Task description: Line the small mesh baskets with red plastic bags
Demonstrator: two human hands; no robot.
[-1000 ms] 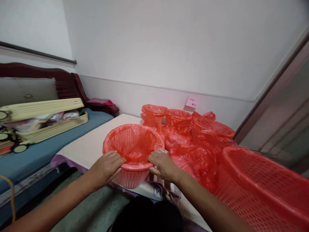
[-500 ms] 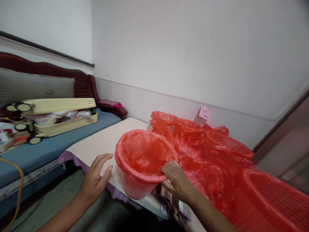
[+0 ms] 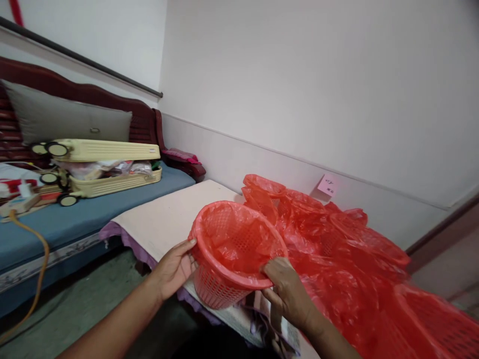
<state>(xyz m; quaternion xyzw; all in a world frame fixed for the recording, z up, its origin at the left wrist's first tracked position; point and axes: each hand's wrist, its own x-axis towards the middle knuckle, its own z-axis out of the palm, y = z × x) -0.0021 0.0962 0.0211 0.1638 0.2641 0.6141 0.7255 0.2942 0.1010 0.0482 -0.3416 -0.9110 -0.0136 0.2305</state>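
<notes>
A red plastic basket (image 3: 219, 289) with latticed walls stands on the cloth-covered surface in front of me, a thin red plastic bag (image 3: 239, 234) lining its inside. My right hand (image 3: 286, 286) is closed over the near right rim, fingertips inside on the liner and thumb outside. At the left rim is my left hand (image 3: 177, 269), its thumb against the edge and its other fingers bent against the outer wall, partly hidden. Several more red baskets (image 3: 441, 319) with red plastic bags (image 3: 337, 284) are crowded to the right.
A pale cover (image 3: 168, 207) with a purple frill lies under the basket. On the blue bed (image 3: 123, 199) at left lie a partly open cream suitcase (image 3: 112, 187) and a power strip with an orange cord (image 3: 45, 249). A pink note (image 3: 327, 186) stands by the wall.
My left hand has moved right, from beside the basket onto its left rim. My right hand keeps its grip on the near right rim. The view has shifted slightly left.
</notes>
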